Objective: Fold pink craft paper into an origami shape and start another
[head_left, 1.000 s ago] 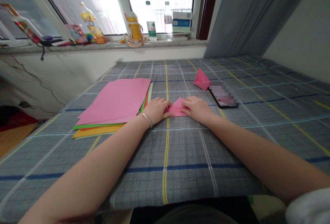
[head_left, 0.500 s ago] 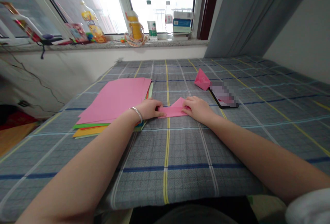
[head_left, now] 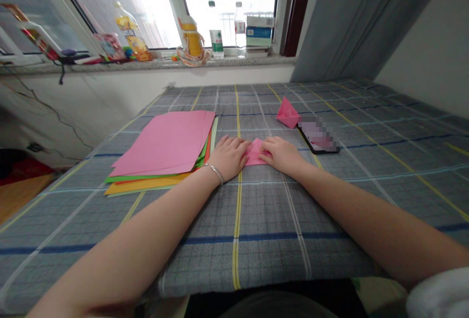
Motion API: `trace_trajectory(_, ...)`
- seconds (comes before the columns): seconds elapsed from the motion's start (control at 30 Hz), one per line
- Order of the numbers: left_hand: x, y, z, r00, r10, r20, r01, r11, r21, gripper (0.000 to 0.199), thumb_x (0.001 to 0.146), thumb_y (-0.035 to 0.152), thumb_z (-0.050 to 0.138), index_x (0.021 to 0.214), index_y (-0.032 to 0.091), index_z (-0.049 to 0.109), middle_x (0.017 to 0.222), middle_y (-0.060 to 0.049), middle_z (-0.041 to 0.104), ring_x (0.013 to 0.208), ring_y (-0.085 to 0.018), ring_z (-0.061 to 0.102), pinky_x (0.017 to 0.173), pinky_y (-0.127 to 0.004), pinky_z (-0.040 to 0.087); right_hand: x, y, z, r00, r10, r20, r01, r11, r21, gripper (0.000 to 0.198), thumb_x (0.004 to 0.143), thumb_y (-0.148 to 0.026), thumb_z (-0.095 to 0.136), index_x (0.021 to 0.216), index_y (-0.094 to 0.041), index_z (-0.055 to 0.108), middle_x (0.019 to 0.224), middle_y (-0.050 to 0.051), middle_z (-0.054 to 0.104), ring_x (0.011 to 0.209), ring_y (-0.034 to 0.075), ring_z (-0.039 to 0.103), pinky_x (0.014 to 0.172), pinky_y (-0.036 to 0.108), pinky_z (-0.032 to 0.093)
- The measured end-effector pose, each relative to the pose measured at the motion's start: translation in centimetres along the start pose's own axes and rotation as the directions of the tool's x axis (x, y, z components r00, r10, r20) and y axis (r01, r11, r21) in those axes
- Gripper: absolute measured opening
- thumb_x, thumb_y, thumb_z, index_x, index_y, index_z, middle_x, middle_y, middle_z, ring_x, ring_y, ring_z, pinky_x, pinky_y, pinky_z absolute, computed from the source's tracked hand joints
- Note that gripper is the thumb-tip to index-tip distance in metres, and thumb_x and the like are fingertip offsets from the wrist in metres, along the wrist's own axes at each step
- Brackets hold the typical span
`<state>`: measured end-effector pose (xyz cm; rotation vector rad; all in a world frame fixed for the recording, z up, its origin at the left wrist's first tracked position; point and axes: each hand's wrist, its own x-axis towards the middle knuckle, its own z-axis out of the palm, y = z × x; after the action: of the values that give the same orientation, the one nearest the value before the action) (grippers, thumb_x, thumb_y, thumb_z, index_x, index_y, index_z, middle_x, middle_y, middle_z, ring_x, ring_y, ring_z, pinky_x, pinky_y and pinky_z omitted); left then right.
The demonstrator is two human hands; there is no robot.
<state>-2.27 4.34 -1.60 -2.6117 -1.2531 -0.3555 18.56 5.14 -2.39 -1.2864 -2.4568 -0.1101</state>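
Note:
A small folded pink paper [head_left: 255, 156] lies on the checked cloth between my two hands, its peak pointing away from me. My left hand [head_left: 230, 156], with a silver bracelet at the wrist, rests palm down over the paper's left part, fingers laid flat and pressing on it. That covers the left end of the fold. My right hand [head_left: 281, 154] is closed, thumb and fingers pinching the right end. Left of my hands sits a stack of coloured sheets [head_left: 164, 142], pink on top, with green, orange and yellow edges showing below.
Beyond my right hand a folded pink paper shape [head_left: 287, 113] stands beside a phone [head_left: 318, 138] with a blurred screen. Bottles, a yellow cup [head_left: 192, 42] and boxes [head_left: 259, 34] line the windowsill. The table's near edge [head_left: 205, 286] is close to me.
My left hand has let go of the paper's left end, shifted right and flattened onto it. My right hand keeps its pinch in the same place.

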Motion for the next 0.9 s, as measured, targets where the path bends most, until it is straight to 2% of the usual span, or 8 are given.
trace_trajectory(0.1, 0.5, 1.2, 0.8, 0.995, 0.065, 0.081, -0.058, 0.994, -0.096, 0.047, 0.098, 0.035, 0.032, 0.142, 0.018, 0.037, 0.148, -0.01, 0.04, 0.134, -0.025, 0.038, 0.114, -0.05, 0.018, 0.0, -0.1, -0.1, 1.0, 0.015, -0.007, -0.015, 1.0, 0.008, 0.018, 0.09, -0.034, 0.055, 0.083, -0.02, 0.062, 0.091, 0.006, 0.064, 0.086, 0.019, 0.054, 0.074, 0.03, 0.039)
trace_trajectory(0.2, 0.9, 1.5, 0.9, 0.979, 0.085, 0.186, -0.059, 0.988, -0.146, 0.048, 0.099, 0.036, 0.028, 0.143, 0.019, 0.035, 0.15, -0.009, 0.036, 0.138, -0.025, 0.033, 0.115, -0.052, 0.015, 0.0, 0.0, -0.2, 0.999, 0.047, 0.006, -0.047, 0.999, -0.001, 0.02, 0.09, -0.037, 0.054, 0.083, -0.02, 0.062, 0.091, 0.006, 0.064, 0.086, 0.019, 0.055, 0.072, 0.03, 0.039)
trace_trajectory(0.27, 1.0, 1.5, 0.8, 0.974, 0.079, 0.213, -0.046, 0.987, -0.153, 0.048, 0.099, 0.036, 0.027, 0.144, 0.019, 0.035, 0.15, -0.01, 0.037, 0.139, -0.025, 0.032, 0.115, -0.052, 0.015, 0.0, 0.5, -0.2, 0.997, 0.076, 0.028, -0.076, 0.997, -0.005, 0.022, 0.089, -0.039, 0.055, 0.081, -0.02, 0.062, 0.089, 0.006, 0.064, 0.086, 0.02, 0.056, 0.071, 0.03, 0.038)
trace_trajectory(0.47, 0.9, 1.5, 0.8, 0.981, 0.08, 0.179, -0.064, 0.994, -0.092, 0.047, 0.099, 0.032, 0.028, 0.142, 0.016, 0.037, 0.147, -0.011, 0.042, 0.138, -0.024, 0.035, 0.116, -0.05, 0.014, -0.9, 2.6, -1.3, 0.977, 0.183, 0.114, -0.196, 0.973, 0.119, 0.02, 0.083, -0.039, 0.061, 0.085, -0.019, 0.064, 0.088, 0.005, 0.069, 0.079, 0.02, 0.059, 0.067, 0.029, 0.04)
trace_trajectory(0.63, 0.9, 1.8, 1.0, 0.99, 0.093, 0.106, -0.089, 0.995, -0.045, 0.046, 0.098, 0.029, 0.03, 0.141, 0.018, 0.039, 0.143, -0.011, 0.047, 0.136, -0.022, 0.039, 0.116, -0.049, 0.014, -1.8, 4.3, -2.7, 0.939, 0.271, 0.21, -0.318, 0.919, 0.234, 0.011, 0.079, -0.03, 0.063, 0.082, -0.02, 0.064, 0.083, 0.003, 0.069, 0.075, 0.018, 0.061, 0.066, 0.028, 0.043)
trace_trajectory(0.73, 0.9, 2.0, 1.0, 0.991, 0.107, 0.085, -0.105, 0.994, -0.027, 0.046, 0.097, 0.027, 0.03, 0.141, 0.017, 0.038, 0.142, -0.012, 0.048, 0.135, -0.023, 0.04, 0.115, -0.049, 0.016, -2.0, 5.0, -2.8, 0.938, 0.265, 0.224, -0.318, 0.914, 0.252, 0.007, 0.079, -0.027, 0.063, 0.077, -0.02, 0.063, 0.079, 0.002, 0.068, 0.073, 0.018, 0.06, 0.066, 0.028, 0.043)
trace_trajectory(0.9, 1.0, 2.1, 1.0, 0.989, 0.116, 0.094, -0.111, 0.992, -0.063, 0.047, 0.097, 0.025, 0.029, 0.143, 0.017, 0.035, 0.145, -0.011, 0.044, 0.137, -0.024, 0.037, 0.114, -0.051, 0.018, -2.1, 5.5, -2.1, 0.963, 0.178, 0.204, -0.219, 0.956, 0.198, 0.007, 0.083, -0.027, 0.06, 0.08, -0.02, 0.062, 0.082, 0.003, 0.068, 0.076, 0.018, 0.059, 0.067, 0.028, 0.042)
